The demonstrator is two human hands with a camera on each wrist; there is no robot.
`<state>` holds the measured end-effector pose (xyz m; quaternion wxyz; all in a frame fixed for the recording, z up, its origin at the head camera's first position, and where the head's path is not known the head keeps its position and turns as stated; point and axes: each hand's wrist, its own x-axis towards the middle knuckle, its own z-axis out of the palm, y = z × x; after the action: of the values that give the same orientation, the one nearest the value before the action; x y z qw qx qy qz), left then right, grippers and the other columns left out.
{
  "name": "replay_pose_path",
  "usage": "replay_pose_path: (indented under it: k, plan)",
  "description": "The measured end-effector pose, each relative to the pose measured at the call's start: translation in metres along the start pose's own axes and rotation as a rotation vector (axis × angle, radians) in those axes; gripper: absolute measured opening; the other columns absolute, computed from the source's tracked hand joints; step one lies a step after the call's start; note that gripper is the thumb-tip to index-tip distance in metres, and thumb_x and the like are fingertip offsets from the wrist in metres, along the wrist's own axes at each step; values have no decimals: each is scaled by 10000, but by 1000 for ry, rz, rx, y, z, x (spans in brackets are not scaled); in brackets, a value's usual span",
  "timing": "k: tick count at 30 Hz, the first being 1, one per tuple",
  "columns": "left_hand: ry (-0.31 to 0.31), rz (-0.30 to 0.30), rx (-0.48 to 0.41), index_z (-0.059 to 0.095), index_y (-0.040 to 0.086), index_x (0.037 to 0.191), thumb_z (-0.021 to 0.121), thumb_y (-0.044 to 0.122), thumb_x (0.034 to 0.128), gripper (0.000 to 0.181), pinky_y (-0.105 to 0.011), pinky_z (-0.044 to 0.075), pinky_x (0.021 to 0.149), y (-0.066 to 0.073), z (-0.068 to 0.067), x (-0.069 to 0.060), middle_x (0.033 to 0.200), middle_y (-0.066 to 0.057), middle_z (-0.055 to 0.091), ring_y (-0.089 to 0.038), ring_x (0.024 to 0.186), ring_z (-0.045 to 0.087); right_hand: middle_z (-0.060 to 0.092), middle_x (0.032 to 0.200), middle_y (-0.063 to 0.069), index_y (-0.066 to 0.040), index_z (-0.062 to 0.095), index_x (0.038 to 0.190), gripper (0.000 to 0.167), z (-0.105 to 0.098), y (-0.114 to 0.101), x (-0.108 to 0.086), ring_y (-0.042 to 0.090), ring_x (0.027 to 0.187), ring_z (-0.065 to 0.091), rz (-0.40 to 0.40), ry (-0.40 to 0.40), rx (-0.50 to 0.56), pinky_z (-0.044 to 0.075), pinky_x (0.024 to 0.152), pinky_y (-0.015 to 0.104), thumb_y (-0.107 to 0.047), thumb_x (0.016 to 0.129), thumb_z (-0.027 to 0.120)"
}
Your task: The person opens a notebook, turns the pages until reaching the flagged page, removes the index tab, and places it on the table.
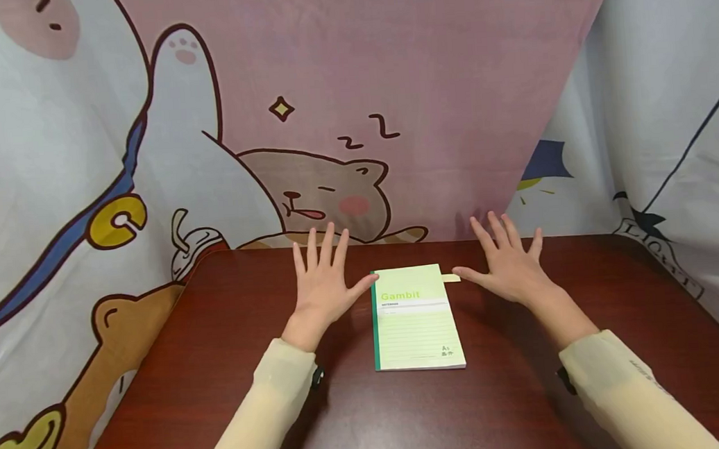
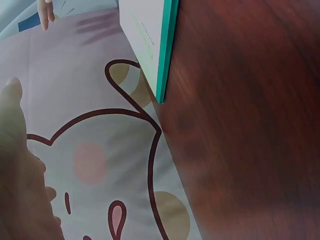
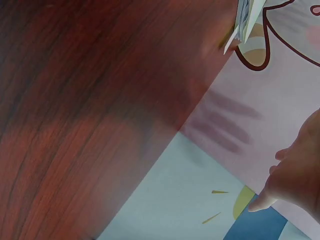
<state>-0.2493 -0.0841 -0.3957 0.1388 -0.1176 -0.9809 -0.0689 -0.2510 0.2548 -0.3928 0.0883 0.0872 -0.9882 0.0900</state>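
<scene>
Pale sleeves lead to the left hand and right hand, fingers spread wide, holding nothing. Between them, near the middle of the table's back edge, lies a notebook that should be light and bendy, easy to pinch by its green spine. Count two sleeves, two hands, one notebook, one yellow tab.

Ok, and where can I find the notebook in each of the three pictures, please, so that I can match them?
Head: notebook right of centre, lower half, between left hand and right hand.
Left wrist: top edge, near the middle, partly cut off, green spine on its right side.
Right wrist: top edge, right of centre, mostly cut off, page edges showing.
Shared landmark: the table edge meeting the printed cloth.
</scene>
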Motion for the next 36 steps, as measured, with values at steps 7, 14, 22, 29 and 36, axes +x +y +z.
replay_pose_path:
  k: [7, 14, 22, 29, 36]
  plan:
    - [-43, 6, -20, 38, 293, 1616, 409, 839, 852, 1010, -591, -75, 1222, 2, 2, -4, 1700, -3, -49, -298, 1564, -100, 81, 1660, 232, -198, 74, 1618, 1063, 2, -1, -2, 459, 1519, 28, -2, -1, -3, -72, 1052, 824, -780, 844, 512]
    - [-47, 44, -43, 97, 282, 1616, 450, 809, 861, 987, -598, -33, 1228, 6, 7, -10, 1701, -10, -23, -318, 1566, -50, 79, 1662, 229, -187, 79, 1618, 1064, 4, -1, -4, 460, 1520, 36, -2, -18, 4, -71, 1060, 817, -786, 845, 501]
    - [-92, 98, -23, 107, 259, 1617, 452, 808, 862, 995, -592, -10, 1233, 11, 11, -18, 1700, -34, 5, -330, 1565, -41, 115, 1655, 233, -180, 81, 1618, 1065, 8, -3, -6, 458, 1518, 61, -8, -28, 1, -44, 1069, 813, -777, 847, 510]
    - [-137, 147, -52, 117, 258, 1616, 482, 802, 853, 1006, -595, -3, 1231, 16, 14, -25, 1700, -45, 18, -334, 1565, -23, 115, 1655, 232, -175, 80, 1618, 1045, 8, -4, -8, 452, 1518, 75, -9, -53, 16, -53, 1077, 806, -763, 863, 501]
    - [-192, 196, -72, 169, 248, 1611, 529, 788, 839, 1008, -570, 18, 1241, 21, 20, -31, 1697, -47, 70, -324, 1566, 10, 132, 1651, 231, -160, 97, 1615, 1037, 10, -4, -9, 443, 1519, 84, -11, -82, 42, -55, 1078, 804, -749, 870, 514]
